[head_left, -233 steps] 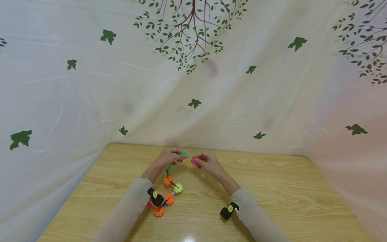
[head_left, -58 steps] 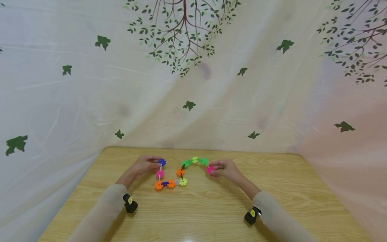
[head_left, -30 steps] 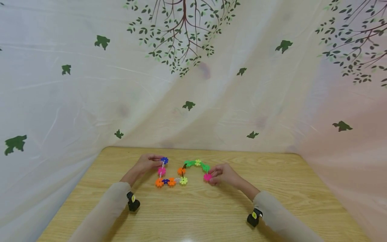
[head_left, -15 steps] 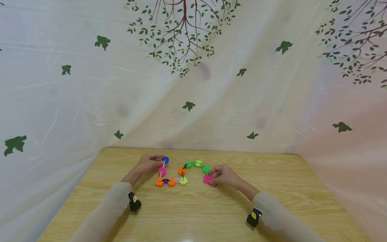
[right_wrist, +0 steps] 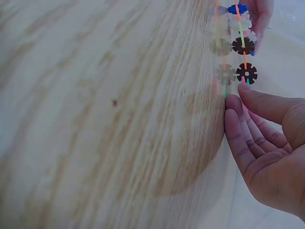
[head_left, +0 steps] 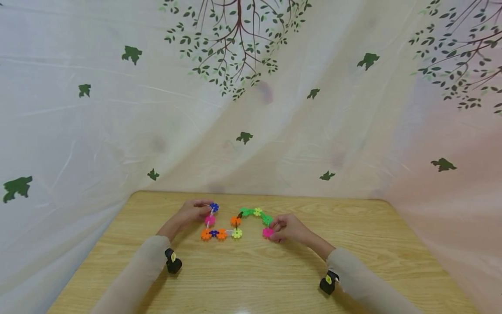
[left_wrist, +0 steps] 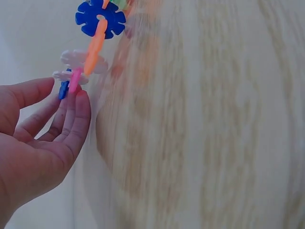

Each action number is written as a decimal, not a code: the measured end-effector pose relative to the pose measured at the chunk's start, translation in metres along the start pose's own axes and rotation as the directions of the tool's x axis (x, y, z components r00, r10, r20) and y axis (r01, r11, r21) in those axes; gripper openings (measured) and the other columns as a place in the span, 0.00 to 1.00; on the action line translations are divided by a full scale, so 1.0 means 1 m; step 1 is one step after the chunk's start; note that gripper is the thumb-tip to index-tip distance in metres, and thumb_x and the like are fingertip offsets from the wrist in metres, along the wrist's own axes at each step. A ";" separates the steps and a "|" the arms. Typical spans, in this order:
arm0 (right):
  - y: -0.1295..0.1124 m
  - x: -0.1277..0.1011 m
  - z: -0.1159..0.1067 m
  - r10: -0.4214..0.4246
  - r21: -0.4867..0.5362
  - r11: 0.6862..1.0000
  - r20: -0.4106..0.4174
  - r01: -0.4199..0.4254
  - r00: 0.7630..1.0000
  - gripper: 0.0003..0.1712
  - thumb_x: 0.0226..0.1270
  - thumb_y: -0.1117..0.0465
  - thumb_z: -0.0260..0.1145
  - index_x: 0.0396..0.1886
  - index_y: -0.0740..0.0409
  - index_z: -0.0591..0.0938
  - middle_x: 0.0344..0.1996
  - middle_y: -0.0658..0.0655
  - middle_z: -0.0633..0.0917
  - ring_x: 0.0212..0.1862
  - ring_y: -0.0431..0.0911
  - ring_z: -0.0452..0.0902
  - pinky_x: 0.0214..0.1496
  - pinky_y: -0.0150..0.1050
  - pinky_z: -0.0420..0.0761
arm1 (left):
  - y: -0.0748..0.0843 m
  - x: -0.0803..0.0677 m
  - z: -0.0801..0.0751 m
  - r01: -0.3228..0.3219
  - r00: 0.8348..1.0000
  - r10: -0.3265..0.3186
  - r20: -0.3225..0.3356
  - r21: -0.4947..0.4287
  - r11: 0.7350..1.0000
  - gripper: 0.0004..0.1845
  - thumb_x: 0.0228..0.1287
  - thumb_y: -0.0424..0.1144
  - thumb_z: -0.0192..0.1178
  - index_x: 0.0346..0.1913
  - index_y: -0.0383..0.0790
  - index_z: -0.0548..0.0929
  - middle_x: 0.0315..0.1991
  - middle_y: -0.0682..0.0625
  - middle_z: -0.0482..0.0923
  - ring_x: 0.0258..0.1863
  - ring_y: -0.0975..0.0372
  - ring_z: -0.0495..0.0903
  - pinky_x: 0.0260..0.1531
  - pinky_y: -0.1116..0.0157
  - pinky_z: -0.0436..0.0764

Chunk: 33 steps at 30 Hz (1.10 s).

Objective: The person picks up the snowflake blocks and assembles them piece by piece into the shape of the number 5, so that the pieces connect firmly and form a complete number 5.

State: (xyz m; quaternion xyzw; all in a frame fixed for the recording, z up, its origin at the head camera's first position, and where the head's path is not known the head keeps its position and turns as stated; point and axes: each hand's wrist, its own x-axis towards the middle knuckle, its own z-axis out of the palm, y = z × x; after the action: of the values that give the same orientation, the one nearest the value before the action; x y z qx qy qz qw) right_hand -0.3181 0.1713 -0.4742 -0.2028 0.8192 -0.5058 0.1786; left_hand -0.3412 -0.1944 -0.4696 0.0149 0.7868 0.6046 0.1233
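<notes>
Item: chain of snowflake discs (head_left: 235, 220), multicoloured, lying flat on the desk (head_left: 274, 279) in a wavy line so that every link is showing face-up.

Left end: a blue disc (head_left: 213, 207) at about 10 o'clock of the chain; the left hand (head_left: 188, 213) is touching it with its fingers (left_wrist: 71, 114) nearly straight and only lightly bent, steadying rather than clasping.

Right end: a pink disc (head_left: 268, 232) at about 4 o'clock; the right hand (head_left: 288, 227) is resting its fingertips (right_wrist: 233, 102) against it. Whether a thumb is pinching the disc cannot be told.

Both hands are sitting at opposite ends, seemingly so the chain is staying spread out.

Surround: a printed curtain (head_left: 251, 87) is hanging at 12 o'clock behind the desk.
</notes>
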 end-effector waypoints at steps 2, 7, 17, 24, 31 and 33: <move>0.001 0.000 0.001 -0.006 -0.013 1.000 -0.002 0.006 1.000 0.16 0.51 0.67 0.73 0.39 0.68 0.79 0.28 0.61 0.85 0.28 0.45 0.83 0.27 0.41 0.83 | 0.000 -0.003 -0.003 -0.003 0.999 0.003 0.039 0.007 1.000 0.21 0.68 0.35 0.54 0.62 0.33 0.72 0.54 0.37 0.76 0.44 0.60 0.80 0.47 0.60 0.81; -0.002 -0.002 0.001 -0.020 -0.037 0.999 0.005 0.020 1.000 0.16 0.50 0.67 0.73 0.38 0.67 0.80 0.26 0.58 0.85 0.27 0.43 0.81 0.27 0.41 0.83 | 0.000 -0.011 -0.011 -0.003 0.991 0.002 0.137 0.014 1.000 0.27 0.66 0.35 0.56 0.66 0.29 0.64 0.60 0.33 0.70 0.47 0.58 0.80 0.48 0.58 0.80; -0.009 -0.006 0.007 -0.030 -0.064 0.997 0.008 0.031 1.000 0.15 0.50 0.68 0.73 0.37 0.68 0.80 0.26 0.60 0.84 0.26 0.41 0.80 0.26 0.38 0.82 | 0.005 -0.035 -0.028 -0.044 0.961 0.006 0.275 0.133 0.990 0.30 0.64 0.36 0.59 0.64 0.24 0.64 0.55 0.35 0.74 0.47 0.56 0.79 0.49 0.57 0.80; -0.013 -0.009 0.010 -0.058 -0.103 0.993 0.002 0.058 0.998 0.15 0.49 0.66 0.74 0.36 0.68 0.80 0.27 0.63 0.84 0.26 0.39 0.76 0.24 0.31 0.77 | 0.008 -0.044 -0.027 -0.019 0.948 -0.040 0.316 0.181 0.983 0.31 0.56 0.37 0.66 0.61 0.28 0.70 0.49 0.40 0.79 0.44 0.57 0.81 0.45 0.58 0.82; -0.015 -0.009 0.011 -0.039 -0.124 0.992 0.008 0.040 0.999 0.15 0.49 0.64 0.75 0.35 0.66 0.81 0.25 0.57 0.84 0.24 0.38 0.74 0.22 0.30 0.75 | 0.004 -0.045 -0.025 -0.044 0.959 -0.006 0.284 0.166 0.985 0.31 0.54 0.33 0.67 0.61 0.28 0.70 0.50 0.38 0.79 0.43 0.59 0.80 0.42 0.62 0.81; -0.014 -0.009 0.011 -0.035 -0.119 0.992 0.022 0.037 0.999 0.15 0.50 0.64 0.74 0.36 0.66 0.81 0.25 0.56 0.84 0.23 0.38 0.75 0.22 0.31 0.76 | 0.002 -0.044 -0.025 -0.042 0.963 -0.003 0.271 0.159 0.986 0.31 0.54 0.32 0.67 0.61 0.28 0.70 0.49 0.39 0.79 0.41 0.60 0.80 0.41 0.64 0.81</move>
State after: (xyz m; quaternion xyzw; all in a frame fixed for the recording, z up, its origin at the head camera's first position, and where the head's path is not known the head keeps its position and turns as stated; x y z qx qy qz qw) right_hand -0.3027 0.1621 -0.4652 -0.2328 0.8424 -0.4571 0.1652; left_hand -0.3042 -0.2247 -0.4541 0.1149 0.8091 0.5318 0.2219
